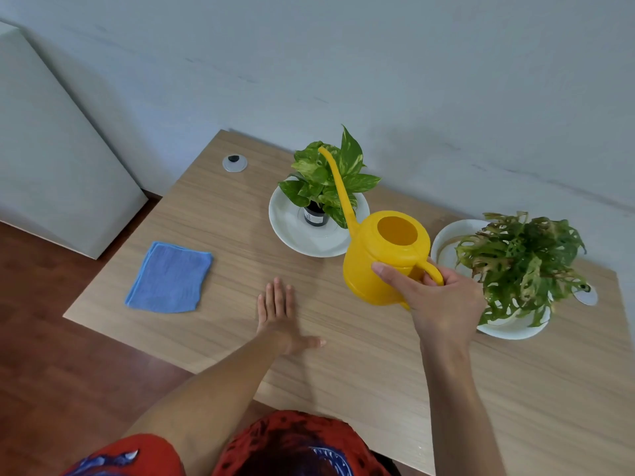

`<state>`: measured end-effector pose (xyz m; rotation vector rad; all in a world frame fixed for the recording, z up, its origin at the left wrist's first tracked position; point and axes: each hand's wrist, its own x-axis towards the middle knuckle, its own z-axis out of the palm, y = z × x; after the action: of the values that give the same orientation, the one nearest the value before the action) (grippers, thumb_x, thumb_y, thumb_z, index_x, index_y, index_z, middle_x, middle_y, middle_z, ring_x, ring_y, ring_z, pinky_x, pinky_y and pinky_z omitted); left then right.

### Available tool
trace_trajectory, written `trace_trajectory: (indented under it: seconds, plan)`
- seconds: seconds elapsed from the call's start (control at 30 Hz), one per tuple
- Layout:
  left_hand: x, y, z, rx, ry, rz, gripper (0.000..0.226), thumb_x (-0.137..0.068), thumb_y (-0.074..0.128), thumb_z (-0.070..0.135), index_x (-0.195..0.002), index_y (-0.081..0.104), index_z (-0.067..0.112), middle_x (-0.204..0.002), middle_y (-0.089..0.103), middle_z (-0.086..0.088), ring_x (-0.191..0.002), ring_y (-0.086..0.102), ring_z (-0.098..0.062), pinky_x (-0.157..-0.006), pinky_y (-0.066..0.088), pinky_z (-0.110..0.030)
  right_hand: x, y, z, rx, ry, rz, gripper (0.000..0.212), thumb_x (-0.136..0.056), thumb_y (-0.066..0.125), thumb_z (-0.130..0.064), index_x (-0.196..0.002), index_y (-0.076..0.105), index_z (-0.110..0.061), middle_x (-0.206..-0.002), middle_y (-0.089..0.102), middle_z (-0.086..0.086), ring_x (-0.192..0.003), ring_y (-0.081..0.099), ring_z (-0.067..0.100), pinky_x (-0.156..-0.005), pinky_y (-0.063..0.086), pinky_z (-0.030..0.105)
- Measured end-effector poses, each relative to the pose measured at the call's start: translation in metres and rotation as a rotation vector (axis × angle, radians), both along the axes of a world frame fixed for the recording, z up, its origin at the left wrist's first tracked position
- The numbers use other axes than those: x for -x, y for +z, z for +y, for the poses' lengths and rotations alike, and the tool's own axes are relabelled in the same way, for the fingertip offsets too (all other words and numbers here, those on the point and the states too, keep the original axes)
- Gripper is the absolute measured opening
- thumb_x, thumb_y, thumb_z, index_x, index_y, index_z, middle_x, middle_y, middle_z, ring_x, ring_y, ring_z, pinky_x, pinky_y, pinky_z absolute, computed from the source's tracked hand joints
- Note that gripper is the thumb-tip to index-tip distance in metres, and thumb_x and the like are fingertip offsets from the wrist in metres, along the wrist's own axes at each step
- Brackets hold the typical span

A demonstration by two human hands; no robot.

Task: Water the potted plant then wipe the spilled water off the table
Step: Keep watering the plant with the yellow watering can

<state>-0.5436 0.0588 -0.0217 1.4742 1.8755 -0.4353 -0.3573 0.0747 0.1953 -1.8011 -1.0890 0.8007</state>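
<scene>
Flat, spread left hand [280,316] near the table's [343,372] front edge; right hand [436,300] grips the watering can's [381,259] rigid handle, likely light plastic.

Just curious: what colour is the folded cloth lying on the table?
Blue, the folded square cloth on the wooden table, head view.

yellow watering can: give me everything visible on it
The yellow watering can looks like glossy plastic: squat round body, wide open fill hole on top, loop handle, long thin curved spout whose tip reaches up among the pothos leaves. The right hand grips the handle, thumb on the body. Whether it rests on the table is unclear. No water visibly pouring.
</scene>
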Motion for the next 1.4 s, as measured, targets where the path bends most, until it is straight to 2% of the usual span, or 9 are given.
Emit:
trace_trajectory:
  seconds: [0.1,0.23,0.37,0.47,0.7,0.9,1.13,1.23,1.4]
  plan:
    - [0.0,0.0,0.0,0.001,-0.004,0.001,0.149,-0.065,0.051,0.095,-0.146,-0.041,0.01,-0.143,-0.057,-0.017,-0.136,-0.05,-0.031,-0.119,-0.024,-0.051,0.0,0.0,-0.007,0.011,-0.007,0.011,0.037,-0.041,0.095,-0.048,-0.05,0.063,-0.034,-0.086,0.078,-0.007,-0.071,0.069,0.002,-0.074,0.062,0.042]
    - [-0.001,-0.002,0.0,-0.001,-0.002,0.011,0.149,-0.064,0.05,0.096,-0.146,-0.04,0.01,-0.143,-0.057,-0.018,-0.137,-0.05,-0.031,-0.119,-0.024,-0.052,-0.003,0.0,-0.015,0.022,0.018,0.019,0.029,-0.043,0.096,-0.047,-0.051,0.069,-0.042,-0.058,0.069,-0.017,-0.064,0.068,0.011,-0.072,0.062,0.044]
    - [-0.001,-0.003,0.0,-0.01,0.001,0.014,0.15,-0.063,0.05,0.097,-0.146,-0.04,0.009,-0.143,-0.057,-0.018,-0.137,-0.05,-0.032,-0.119,-0.023,-0.052,-0.007,-0.003,-0.023,0.015,0.031,0.028,0.029,-0.045,0.096,-0.043,-0.056,0.07,-0.039,-0.051,0.063,-0.025,-0.07,0.069,0.014,-0.073,0.062,0.045]
    - [-0.001,-0.002,0.0,-0.007,0.006,0.017,0.15,-0.063,0.05,0.097,-0.146,-0.041,0.009,-0.143,-0.057,-0.018,-0.136,-0.05,-0.031,-0.119,-0.024,-0.051,-0.011,-0.006,-0.029,0.033,0.008,0.039,0.036,-0.045,0.097,-0.042,-0.059,0.07,-0.024,-0.067,0.069,-0.026,-0.068,0.07,0.008,-0.075,0.062,0.047]
    - [-0.004,-0.001,0.001,0.008,0.028,0.04,0.15,-0.062,0.05,0.096,-0.142,-0.044,0.01,-0.14,-0.06,-0.017,-0.135,-0.052,-0.031,-0.118,-0.025,-0.051,-0.021,-0.01,-0.04,0.067,-0.051,0.024,0.039,-0.041,0.096,-0.046,-0.064,0.067,-0.037,-0.111,0.077,0.003,-0.087,0.069,0.0,-0.08,0.061,0.04]
    - [-0.004,0.001,0.002,0.021,0.037,0.049,0.15,-0.062,0.05,0.096,-0.135,-0.048,0.01,-0.138,-0.062,-0.017,-0.132,-0.054,-0.03,-0.118,-0.026,-0.051,-0.027,-0.011,-0.043,0.062,-0.1,0.004,0.04,-0.046,0.099,-0.037,-0.059,0.061,-0.036,-0.11,0.076,0.006,-0.084,0.067,0.001,-0.081,0.059,0.038]
    - [-0.004,0.001,0.002,0.034,0.029,0.053,0.151,-0.061,0.047,0.099,-0.133,-0.05,0.009,-0.133,-0.065,-0.017,-0.133,-0.054,-0.032,-0.118,-0.026,-0.052,-0.03,-0.009,-0.046,0.03,-0.118,0.023,0.046,-0.049,0.098,-0.033,-0.076,0.062,-0.043,-0.087,0.07,-0.015,-0.077,0.059,-0.011,-0.078,0.057,0.033]
    - [-0.004,0.0,0.002,0.033,0.027,0.046,0.152,-0.06,0.047,0.099,-0.135,-0.05,0.009,-0.132,-0.065,-0.017,-0.133,-0.054,-0.032,-0.118,-0.026,-0.052,-0.03,-0.011,-0.047,0.043,-0.132,-0.003,0.042,-0.048,0.098,-0.035,-0.065,0.06,-0.041,-0.103,0.077,-0.001,-0.079,0.061,-0.009,-0.076,0.056,0.032]
    - [-0.003,0.0,0.002,0.035,0.025,0.043,0.152,-0.06,0.047,0.099,-0.135,-0.05,0.009,-0.133,-0.065,-0.018,-0.133,-0.053,-0.032,-0.118,-0.026,-0.052,-0.027,-0.013,-0.05,0.062,-0.113,-0.015,0.045,-0.041,0.095,-0.047,-0.071,0.062,-0.042,-0.117,0.075,0.006,-0.082,0.064,-0.004,-0.075,0.055,0.027]
